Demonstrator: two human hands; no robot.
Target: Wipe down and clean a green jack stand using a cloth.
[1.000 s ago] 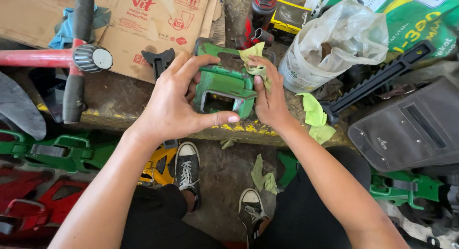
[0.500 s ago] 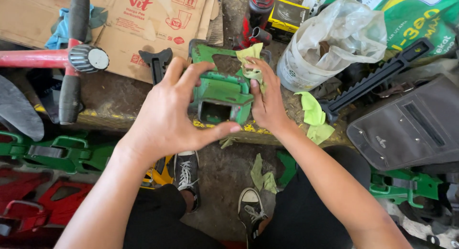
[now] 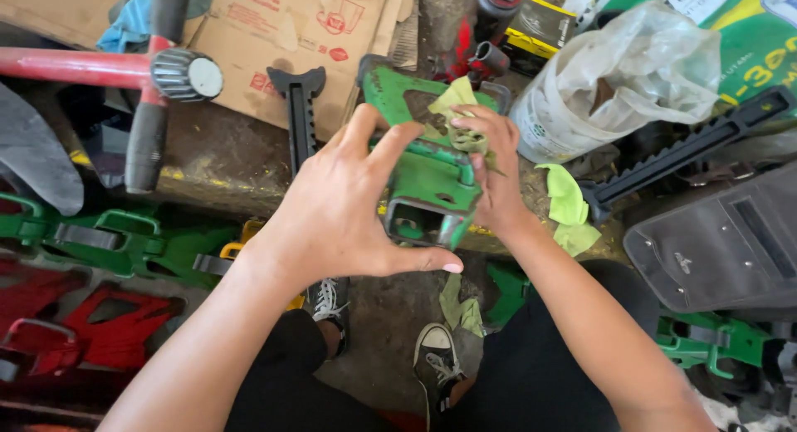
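Note:
A green metal bracket-like part [image 3: 427, 179] with a hollow square end rests on the edge of a dirty workbench [image 3: 216, 162]. My left hand [image 3: 344, 212] grips it from the left, thumb under its near end and fingers spread over its side. My right hand [image 3: 490, 170] presses a yellow-green rag [image 3: 458, 108] onto the top of the part; more of the rag [image 3: 569, 204] hangs out to the right of my wrist.
A black toothed bar [image 3: 300, 117] lies left of the part. A red tool with black handles [image 3: 149, 75] and flattened cardboard [image 3: 290, 34] lie at the back left. A plastic-lined white bucket [image 3: 614, 75] stands right. Green and red metal parts [image 3: 108, 241] are stacked on the floor.
I have leaned closer, so the part looks bigger. My left hand slid lower on the part, thumb now under its near end. My right hand keeps the rag pressed on top.

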